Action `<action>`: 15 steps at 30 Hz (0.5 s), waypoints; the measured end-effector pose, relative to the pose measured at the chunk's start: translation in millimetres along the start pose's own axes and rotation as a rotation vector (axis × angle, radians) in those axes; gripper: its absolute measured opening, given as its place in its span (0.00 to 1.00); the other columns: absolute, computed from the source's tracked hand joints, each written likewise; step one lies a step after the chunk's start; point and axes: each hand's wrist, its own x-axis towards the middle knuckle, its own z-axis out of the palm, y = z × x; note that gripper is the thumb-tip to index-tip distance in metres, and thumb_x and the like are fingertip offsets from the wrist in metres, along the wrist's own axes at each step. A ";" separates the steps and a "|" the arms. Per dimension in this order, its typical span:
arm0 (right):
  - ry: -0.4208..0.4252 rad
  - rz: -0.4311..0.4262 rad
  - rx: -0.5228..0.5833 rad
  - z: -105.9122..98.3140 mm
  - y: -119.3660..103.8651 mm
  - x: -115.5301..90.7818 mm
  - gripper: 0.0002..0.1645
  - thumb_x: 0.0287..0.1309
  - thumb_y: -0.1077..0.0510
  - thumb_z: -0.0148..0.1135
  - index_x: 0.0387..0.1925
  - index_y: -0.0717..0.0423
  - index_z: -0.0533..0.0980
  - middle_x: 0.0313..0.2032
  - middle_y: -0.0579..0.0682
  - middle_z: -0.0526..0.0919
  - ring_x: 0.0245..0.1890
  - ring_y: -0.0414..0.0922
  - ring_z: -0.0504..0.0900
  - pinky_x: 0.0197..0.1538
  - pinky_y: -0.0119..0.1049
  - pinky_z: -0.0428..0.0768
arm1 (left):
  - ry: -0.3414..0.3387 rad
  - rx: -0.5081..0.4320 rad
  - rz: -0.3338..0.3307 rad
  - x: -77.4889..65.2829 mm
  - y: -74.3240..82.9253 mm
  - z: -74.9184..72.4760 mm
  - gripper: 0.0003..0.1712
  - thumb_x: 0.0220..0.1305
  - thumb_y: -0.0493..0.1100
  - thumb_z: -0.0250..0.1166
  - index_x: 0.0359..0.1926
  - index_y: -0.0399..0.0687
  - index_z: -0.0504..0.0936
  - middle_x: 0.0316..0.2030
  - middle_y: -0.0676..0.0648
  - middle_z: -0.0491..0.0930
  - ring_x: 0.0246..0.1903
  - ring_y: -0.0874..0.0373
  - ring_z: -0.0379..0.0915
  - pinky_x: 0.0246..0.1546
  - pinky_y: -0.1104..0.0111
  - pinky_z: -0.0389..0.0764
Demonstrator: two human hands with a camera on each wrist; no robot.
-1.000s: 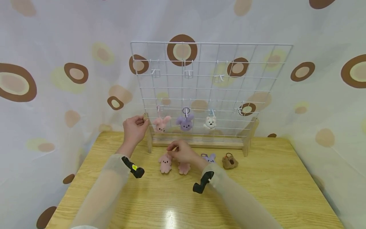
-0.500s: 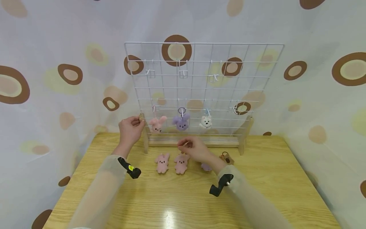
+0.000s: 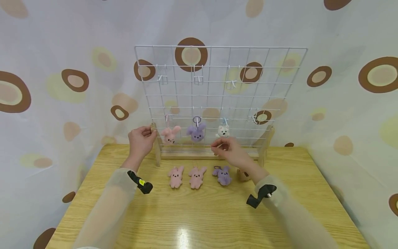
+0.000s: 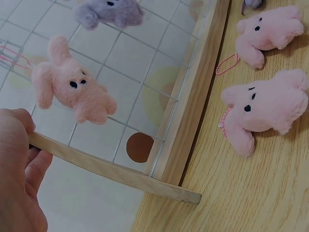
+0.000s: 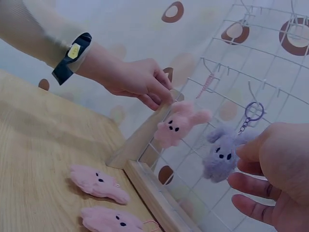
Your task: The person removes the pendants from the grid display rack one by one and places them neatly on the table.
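- Wooden post (image 4: 116, 171): upper end pinched by the left hand (image 3: 141, 140), as before.
- Two pink plushes (image 3: 176, 178): on the table (image 3: 155, 221), a gap between.
- Purple plush (image 3: 224, 177): now uncovered.
- Right hand (image 3: 234, 152): shifted rightward, fingers loosely bent, empty, near the hanging white plush (image 3: 223, 131).
- Brown plush (image 3: 242, 175): half-hidden, well inside the table's right edge.

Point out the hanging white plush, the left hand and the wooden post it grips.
Hanging white plush (image 3: 223, 131): head view, on its face.
Left hand (image 3: 141, 141): head view, back of the hand.
Wooden post (image 4: 116, 170): left wrist view, midway along its edge.
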 end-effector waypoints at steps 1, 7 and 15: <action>0.006 -0.004 -0.009 -4.3 -1.1 -0.2 0.08 0.74 0.64 0.64 0.48 0.66 0.83 0.39 0.57 0.86 0.37 0.51 0.85 0.41 0.41 0.87 | -0.001 0.002 -0.002 0.0 -0.3 0.2 0.15 0.72 0.38 0.69 0.50 0.28 0.88 0.44 0.33 0.88 0.46 0.44 0.88 0.43 0.68 0.88; 0.039 -0.004 -0.080 -23.1 -6.8 0.9 0.08 0.74 0.64 0.65 0.47 0.66 0.83 0.38 0.57 0.87 0.35 0.48 0.84 0.41 0.42 0.86 | -0.002 0.008 0.003 0.0 -0.2 -0.1 0.15 0.72 0.38 0.69 0.50 0.28 0.88 0.43 0.33 0.88 0.46 0.44 0.89 0.43 0.68 0.88; 0.079 0.011 -0.105 -38.7 -8.5 7.7 0.11 0.74 0.62 0.65 0.49 0.67 0.83 0.41 0.61 0.87 0.37 0.52 0.86 0.40 0.39 0.86 | -0.002 -0.001 -0.001 0.0 2.0 -0.6 0.14 0.71 0.37 0.69 0.49 0.27 0.88 0.43 0.32 0.88 0.46 0.44 0.89 0.42 0.70 0.88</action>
